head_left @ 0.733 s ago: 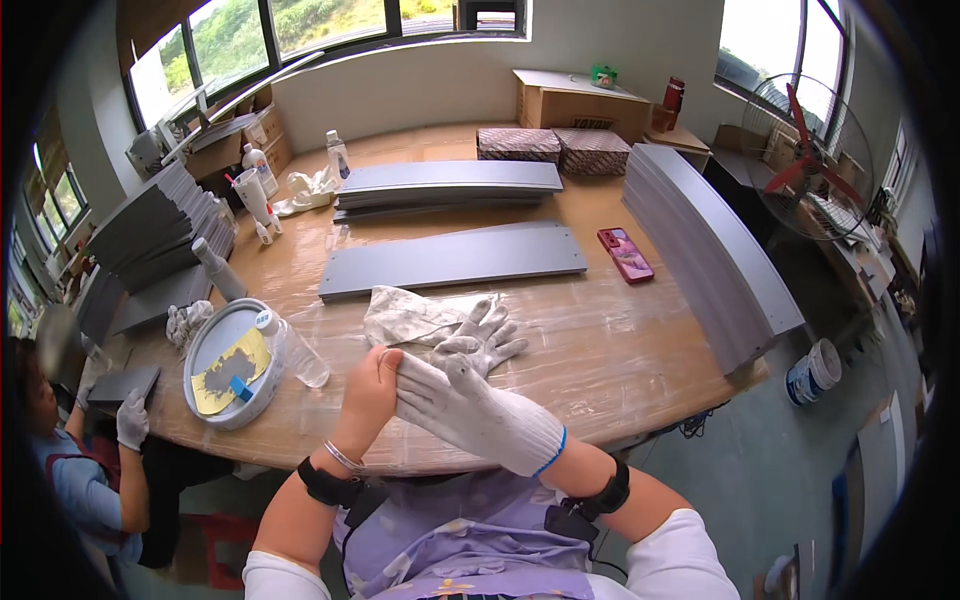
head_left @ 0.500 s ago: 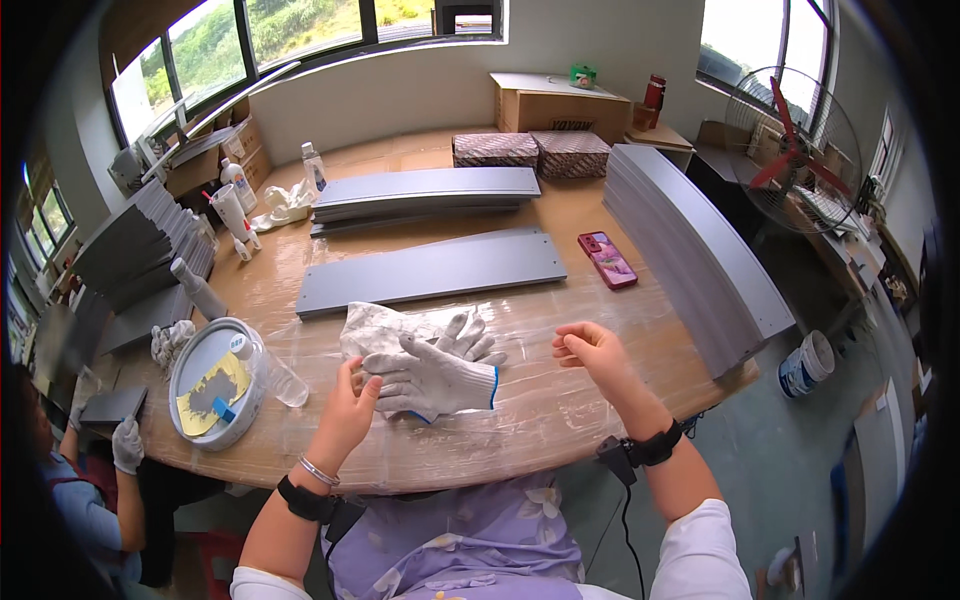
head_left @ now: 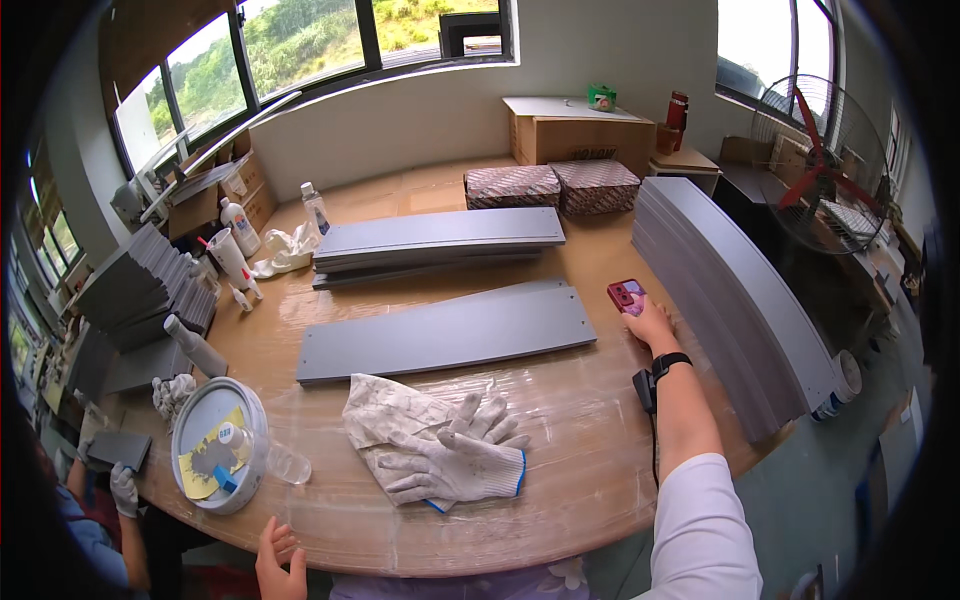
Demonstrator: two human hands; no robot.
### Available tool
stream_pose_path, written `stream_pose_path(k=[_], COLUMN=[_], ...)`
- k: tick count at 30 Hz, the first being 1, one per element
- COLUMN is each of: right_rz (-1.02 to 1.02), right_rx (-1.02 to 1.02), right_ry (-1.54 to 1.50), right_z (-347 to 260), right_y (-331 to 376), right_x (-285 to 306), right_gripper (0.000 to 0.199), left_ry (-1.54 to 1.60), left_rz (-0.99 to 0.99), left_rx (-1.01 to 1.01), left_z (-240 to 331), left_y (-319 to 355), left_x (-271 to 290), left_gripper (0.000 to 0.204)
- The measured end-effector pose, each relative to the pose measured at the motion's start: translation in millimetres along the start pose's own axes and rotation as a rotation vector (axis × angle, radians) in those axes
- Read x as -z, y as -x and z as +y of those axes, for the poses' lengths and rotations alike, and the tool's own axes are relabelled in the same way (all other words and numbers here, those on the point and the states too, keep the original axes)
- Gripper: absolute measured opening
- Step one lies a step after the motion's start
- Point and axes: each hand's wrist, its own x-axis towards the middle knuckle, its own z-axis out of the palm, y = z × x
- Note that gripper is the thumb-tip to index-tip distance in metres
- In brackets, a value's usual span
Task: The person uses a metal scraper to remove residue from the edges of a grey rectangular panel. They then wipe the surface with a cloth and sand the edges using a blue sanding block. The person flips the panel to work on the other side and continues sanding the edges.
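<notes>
Two hands are seen: the right hand [head_left: 652, 322] is laid on a phone [head_left: 626, 296], fingers spread. Left hand [head_left: 280, 560] is open. The phone could be pushed off the worktop [head_left: 590, 440].

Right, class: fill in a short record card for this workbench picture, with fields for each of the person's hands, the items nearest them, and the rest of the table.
Right hand: the right hand is stretched out across the wooden table, resting on the red phone.
Left hand: the left hand is bare, at the table's near edge, holding nothing.
Nearest the left hand: white work gloves lying on a white cloth; a round tin.
Middle: one flat grey panel, a stack of grey panels behind it.
Right side: a long row of grey panels.
</notes>
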Motion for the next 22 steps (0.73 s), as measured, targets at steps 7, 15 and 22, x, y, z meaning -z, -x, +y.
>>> stream_pose_path(k=[7, 15, 22], right_rz=[0.064, -0.064, -0.642], right_rx=[-0.025, 0.043, 0.271], right_ry=[0.012, -1.164, -1.857], right_z=[-13.3, 28.4, 12.0], right_y=[-2.9, -18.1, 72.2], right_x=[-9.4, 22.8, 89.8], right_gripper=[0.063, 0.04, 0.059], left_ry=[-0.049, -0.003, 0.009], left_rz=[0.019, -0.083, -0.103], left_rx=[0.026, -0.055, -0.05], left_z=[10.6, 22.0, 15.6], left_y=[-5.4, -7.5, -1.0], left_x=[-6.5, -21.7, -18.9], left_gripper=[0.053, 0.052, 0.051])
